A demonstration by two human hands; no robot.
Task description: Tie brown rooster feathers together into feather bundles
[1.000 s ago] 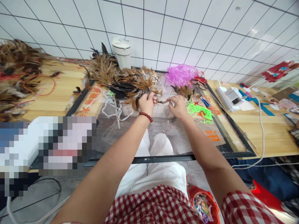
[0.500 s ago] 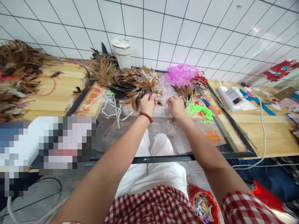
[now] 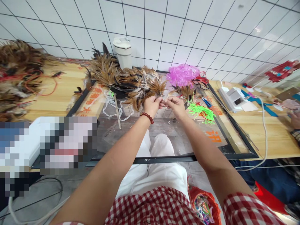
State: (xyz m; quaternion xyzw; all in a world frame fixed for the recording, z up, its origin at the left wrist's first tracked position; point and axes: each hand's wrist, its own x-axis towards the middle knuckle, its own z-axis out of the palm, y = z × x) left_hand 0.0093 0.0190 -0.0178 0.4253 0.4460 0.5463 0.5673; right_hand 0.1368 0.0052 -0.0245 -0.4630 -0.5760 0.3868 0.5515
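Note:
My left hand [image 3: 152, 105], a beaded bracelet at its wrist, is closed on the quill end of a small bunch of brown feathers [image 3: 156, 87]. Close against it, my right hand [image 3: 175, 105] pinches at the quill end, the fingertips of both hands nearly meeting. Whether a thread runs between them is too small to tell. Behind the left hand spreads a large heap of brown and black feathers [image 3: 131, 79]. Just beyond the right hand lie more loose feathers [image 3: 186, 92] and a bundle of bright green cords [image 3: 202, 112].
A black-framed glass panel [image 3: 145, 161] covers the tabletop. A white tumbler [image 3: 122, 53] and crumpled purple plastic [image 3: 182, 74] stand by the tiled wall. White strings and a stick [image 3: 117, 112] lie left; a white device [image 3: 233, 97] with a cable is right. Another person's hand [image 3: 294, 119] shows far right.
My right hand has moved left to meet my left hand. The feather bunch in the left hand now points upward, and another person's hand has appeared at the right edge.

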